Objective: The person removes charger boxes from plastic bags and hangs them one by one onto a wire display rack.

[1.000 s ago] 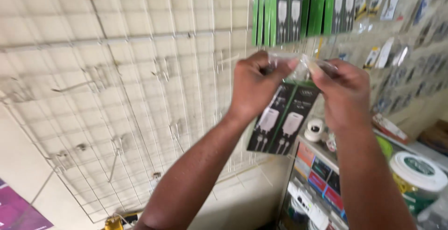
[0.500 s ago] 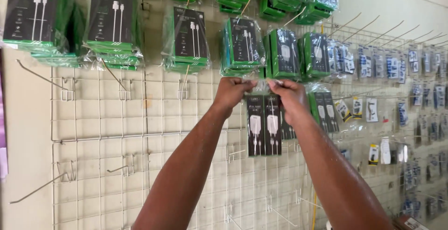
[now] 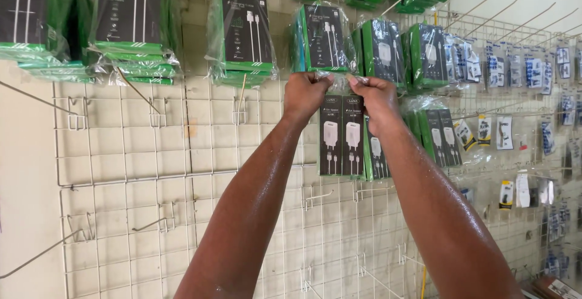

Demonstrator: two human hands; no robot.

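Pinching the clear plastic top of a bag with the fingers of both hands: left hand closing on the top left corner, right hand closing on the top right corner, knuckles facing the camera. Holding the bag up against the white wire grid, just under the upper row of hanging goods. Hanging down from that pinch, two dark charger boxes side by side inside the bag, each showing a white plug and cable on its front (a third box edging out behind them on the right, partly hidden by the right wrist). Reaching up from the bottom of the view, both forearms, bare and shining, crossing in front of the grid.

Sitting directly above the hands, a green and black cable pack in clear wrap, nearly touching the left knuckles. Hanging further left, another cable pack, then thicker stacks of the same kind toward the top left corner. Crowding just right of the hands, green adapter boxes, and below them a second bag of chargers close beside the right forearm. Filling the far right, rows of small carded accessories. Sticking out bare from the lower left grid, several hooks.
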